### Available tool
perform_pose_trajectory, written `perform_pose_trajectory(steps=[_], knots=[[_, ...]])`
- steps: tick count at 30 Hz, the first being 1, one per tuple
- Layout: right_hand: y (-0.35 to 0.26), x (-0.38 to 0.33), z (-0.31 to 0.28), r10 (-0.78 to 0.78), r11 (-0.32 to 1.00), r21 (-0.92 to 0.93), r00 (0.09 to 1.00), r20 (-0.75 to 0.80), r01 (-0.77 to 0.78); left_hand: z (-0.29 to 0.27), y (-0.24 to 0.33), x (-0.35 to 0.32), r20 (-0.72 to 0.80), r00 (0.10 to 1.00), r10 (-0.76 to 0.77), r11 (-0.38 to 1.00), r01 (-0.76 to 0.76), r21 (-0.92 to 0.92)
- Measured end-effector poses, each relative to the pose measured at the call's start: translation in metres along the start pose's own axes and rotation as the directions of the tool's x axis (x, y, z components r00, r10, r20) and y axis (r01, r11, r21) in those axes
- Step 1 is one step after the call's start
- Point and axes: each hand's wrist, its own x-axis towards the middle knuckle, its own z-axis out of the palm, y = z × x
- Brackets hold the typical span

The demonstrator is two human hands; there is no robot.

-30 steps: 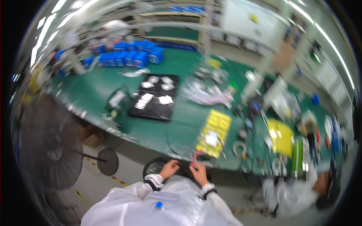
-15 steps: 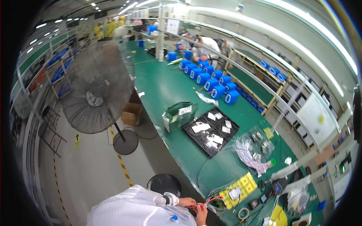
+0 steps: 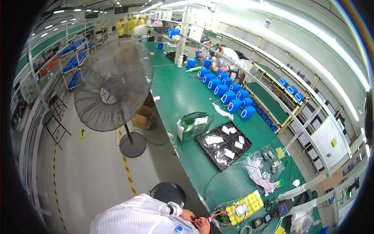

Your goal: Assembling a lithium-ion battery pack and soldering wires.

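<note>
At the lower edge of the table, my right hand (image 3: 203, 225) pinches a red cable (image 3: 218, 215). My left hand (image 3: 187, 215) is closed on the cable's near end, its fingertips partly hidden. From my hands the cable runs right to a yellow foam block (image 3: 254, 202) with square cut-outs. A small white box-shaped device (image 3: 241, 210) sits on the foam. Thin grey and white wires (image 3: 219, 205) lie loosely beside the block's left end.
Farther up the green table (image 3: 183, 152) are a black tray (image 3: 224, 146) with white parts, a green box (image 3: 194, 126) and a bundle of white wires (image 3: 258, 171). Blue containers (image 3: 220, 90) stand in rows, with co-workers behind. A fan (image 3: 109, 93) and round stool (image 3: 168, 193) stand left.
The view has shifted, so the room appears farther right and the table's near end lower. Both hands remain on the red cable and look slightly lower and farther left in the picture.
</note>
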Motion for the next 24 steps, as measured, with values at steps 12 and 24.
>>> perform_pose_trajectory(steps=[12, 24], knots=[[0.024, -0.025, -0.007, 0.068, 0.997, -0.019, 0.997, -0.028, -0.069, -0.117, 0.003, -0.005, -0.325, 0.91, 0.258, 0.699, 0.057, 0.712], [0.043, -0.056, -0.014, -0.07, 0.997, -0.045, 0.996, -0.055, 0.068, -0.133, 0.038, 0.025, -0.135, 0.905, 0.404, 0.569, -0.133, 0.811]])
